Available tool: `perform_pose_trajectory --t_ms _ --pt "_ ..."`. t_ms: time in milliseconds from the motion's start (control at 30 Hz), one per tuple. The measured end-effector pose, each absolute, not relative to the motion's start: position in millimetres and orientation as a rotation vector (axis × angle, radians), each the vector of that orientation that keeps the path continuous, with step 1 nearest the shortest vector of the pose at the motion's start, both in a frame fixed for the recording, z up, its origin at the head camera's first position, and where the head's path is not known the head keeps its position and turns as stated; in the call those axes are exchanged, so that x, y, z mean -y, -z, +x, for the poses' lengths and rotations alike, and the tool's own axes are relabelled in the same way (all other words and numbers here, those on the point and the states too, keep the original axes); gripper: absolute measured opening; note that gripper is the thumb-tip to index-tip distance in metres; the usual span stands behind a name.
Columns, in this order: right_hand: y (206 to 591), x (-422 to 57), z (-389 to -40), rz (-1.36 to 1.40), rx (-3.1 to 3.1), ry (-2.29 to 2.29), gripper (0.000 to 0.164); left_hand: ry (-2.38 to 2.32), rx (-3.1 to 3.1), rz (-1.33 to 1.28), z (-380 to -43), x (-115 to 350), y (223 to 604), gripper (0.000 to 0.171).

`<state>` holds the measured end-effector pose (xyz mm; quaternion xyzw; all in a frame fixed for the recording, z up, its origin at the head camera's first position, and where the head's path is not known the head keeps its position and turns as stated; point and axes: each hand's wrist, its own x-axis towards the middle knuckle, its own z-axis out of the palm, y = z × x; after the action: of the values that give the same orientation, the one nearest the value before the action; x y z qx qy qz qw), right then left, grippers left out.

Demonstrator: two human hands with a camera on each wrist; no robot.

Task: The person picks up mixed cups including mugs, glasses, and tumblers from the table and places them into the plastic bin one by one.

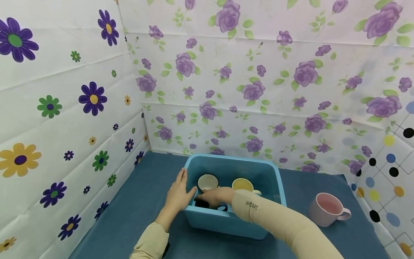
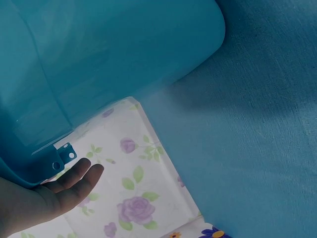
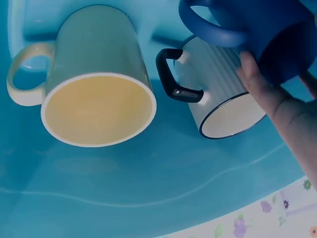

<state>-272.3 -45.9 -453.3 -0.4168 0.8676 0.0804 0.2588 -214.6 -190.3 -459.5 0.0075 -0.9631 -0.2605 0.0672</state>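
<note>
In the head view, my right hand [image 1: 211, 197] reaches into a blue plastic tub [image 1: 233, 160]. It grips a dark blue mug [image 3: 277, 34] by its wall, near the tub's front left corner. Beside those fingers, a ribbed white mug [image 3: 210, 84] with a black rim and black handle stands in the tub. To its right in the head view is a pale mug [image 1: 242, 184] with a yellow inside. My left hand [image 1: 178, 192] rests on the tub's left rim, its fingers fairly straight. The dark mug is partly hidden by my right hand in the head view.
A pink mug [image 1: 328, 209] stands on the blue-covered table [image 1: 129, 219], right of the tub. Flowered sheets [image 1: 226, 90] hang behind and at the left, and a dotted sheet [image 1: 394, 172] at the right.
</note>
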Motion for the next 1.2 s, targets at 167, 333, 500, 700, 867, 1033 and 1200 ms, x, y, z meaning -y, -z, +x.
perform_pose_trajectory --t_ms 167,333,500,700,867,1033,1200 --pt "447 43 -275 -1.240 -2.278 -0.236 0.058 0.785 2.892 0.017 -216 189 459 0.073" --pt "441 39 -273 -1.284 -2.246 -0.255 0.052 0.803 2.892 0.026 -217 187 459 0.073" --pt "435 31 -272 -1.316 -2.205 -0.256 0.049 0.792 2.906 0.018 -218 185 460 0.073" --pt "425 20 -277 -1.331 -2.164 -0.249 0.050 0.799 2.891 0.029 -220 187 459 0.073" --pt "415 7 -277 -1.287 -2.147 -0.200 0.050 0.795 2.897 0.019 -220 187 459 0.074" --pt "403 -3 -273 -1.245 -2.142 -0.138 0.050 0.771 2.909 0.021 -219 188 459 0.074" --pt "394 -14 -270 -1.232 -2.149 -0.118 0.051 0.756 2.926 0.019 -217 187 460 0.074"
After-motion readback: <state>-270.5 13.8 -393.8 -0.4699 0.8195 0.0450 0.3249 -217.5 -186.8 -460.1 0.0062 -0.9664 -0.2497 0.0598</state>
